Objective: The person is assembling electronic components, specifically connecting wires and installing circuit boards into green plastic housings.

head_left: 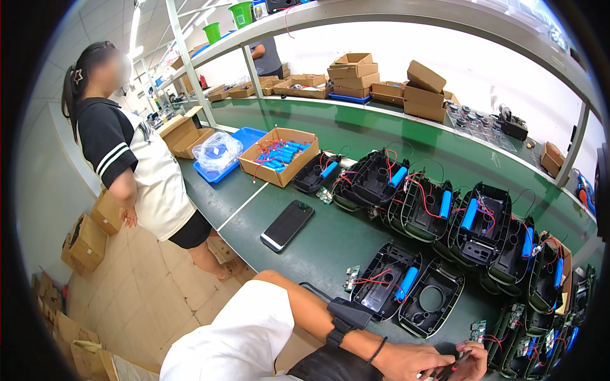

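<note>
At the lower edge, my left hand (408, 360) has its fingers closed at a small dark piece (452, 367) with a bit of red on it, too hidden to name. My right hand (473, 358) meets it from the other side, fingers curled round the same piece. Just beyond them lies an open black plastic housing (438, 327) with a round ring inside. Beside it, another housing (375, 289) holds a blue cylindrical battery (406, 284) and red wires leading to a small green circuit board (351, 278). A second circuit board (478, 330) lies close to my right hand.
Stacked black housings (480, 222) with blue batteries line the bench's right side. A black phone (287, 226) lies left of them. Farther back are a cardboard box (279, 155) of blue batteries and a blue tray (219, 166). Another person (140, 152) stands at the left.
</note>
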`<move>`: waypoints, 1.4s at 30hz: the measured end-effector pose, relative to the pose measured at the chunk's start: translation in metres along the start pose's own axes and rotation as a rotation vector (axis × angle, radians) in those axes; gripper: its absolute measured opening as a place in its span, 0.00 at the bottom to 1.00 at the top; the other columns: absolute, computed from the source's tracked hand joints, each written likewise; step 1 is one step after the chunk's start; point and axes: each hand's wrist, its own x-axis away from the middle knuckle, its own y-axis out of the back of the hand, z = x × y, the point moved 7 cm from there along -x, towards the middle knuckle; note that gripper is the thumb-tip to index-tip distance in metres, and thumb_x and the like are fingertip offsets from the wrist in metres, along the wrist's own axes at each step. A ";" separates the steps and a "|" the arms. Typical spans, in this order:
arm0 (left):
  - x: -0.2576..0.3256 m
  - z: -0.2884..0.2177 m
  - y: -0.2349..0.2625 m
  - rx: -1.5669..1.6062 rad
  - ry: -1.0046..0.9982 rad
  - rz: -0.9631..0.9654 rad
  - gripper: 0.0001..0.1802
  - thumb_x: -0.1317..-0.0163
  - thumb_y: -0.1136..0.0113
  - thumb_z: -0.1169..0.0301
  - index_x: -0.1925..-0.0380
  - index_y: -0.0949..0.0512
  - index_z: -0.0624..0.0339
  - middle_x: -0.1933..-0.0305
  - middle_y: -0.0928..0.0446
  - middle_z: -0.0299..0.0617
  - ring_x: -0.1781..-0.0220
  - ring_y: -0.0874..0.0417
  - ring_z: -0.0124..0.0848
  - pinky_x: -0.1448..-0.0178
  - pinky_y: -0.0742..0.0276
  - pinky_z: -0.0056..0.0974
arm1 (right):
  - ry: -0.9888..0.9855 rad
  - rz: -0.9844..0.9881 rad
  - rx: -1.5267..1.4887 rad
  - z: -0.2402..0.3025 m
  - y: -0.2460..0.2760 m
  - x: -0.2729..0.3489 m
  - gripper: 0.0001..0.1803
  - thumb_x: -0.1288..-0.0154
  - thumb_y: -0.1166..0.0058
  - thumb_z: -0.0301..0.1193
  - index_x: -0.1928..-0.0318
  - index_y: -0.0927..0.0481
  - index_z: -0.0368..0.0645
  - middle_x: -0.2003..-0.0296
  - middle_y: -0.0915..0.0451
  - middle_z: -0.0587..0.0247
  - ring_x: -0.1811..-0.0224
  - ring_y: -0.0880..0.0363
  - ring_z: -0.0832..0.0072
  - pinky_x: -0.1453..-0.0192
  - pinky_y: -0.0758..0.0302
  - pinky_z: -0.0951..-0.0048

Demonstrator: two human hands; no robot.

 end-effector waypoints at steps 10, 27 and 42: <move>0.006 -0.010 0.003 -0.143 -0.101 -0.046 0.39 0.46 0.26 0.47 0.44 0.28 0.62 0.46 0.25 0.54 0.46 0.21 0.50 0.47 0.23 0.47 | -0.094 0.014 -0.045 0.007 -0.010 -0.003 0.46 0.49 0.28 0.58 0.45 0.27 0.29 0.46 0.27 0.46 0.46 0.24 0.59 0.42 0.24 0.61; 0.006 -0.010 0.006 -0.045 -0.086 -0.073 0.42 0.49 0.24 0.46 0.45 0.28 0.65 0.45 0.25 0.54 0.43 0.22 0.47 0.43 0.24 0.46 | -0.062 -0.002 -0.040 0.006 -0.009 -0.005 0.45 0.48 0.28 0.57 0.46 0.26 0.28 0.48 0.27 0.47 0.50 0.23 0.59 0.45 0.22 0.61; 0.005 -0.008 0.003 -0.132 -0.174 -0.070 0.31 0.45 0.25 0.51 0.58 0.25 0.68 0.38 0.31 0.54 0.42 0.26 0.50 0.43 0.26 0.45 | -0.035 -0.031 0.022 0.006 -0.004 -0.004 0.45 0.48 0.29 0.59 0.48 0.25 0.28 0.50 0.25 0.47 0.46 0.24 0.60 0.42 0.27 0.63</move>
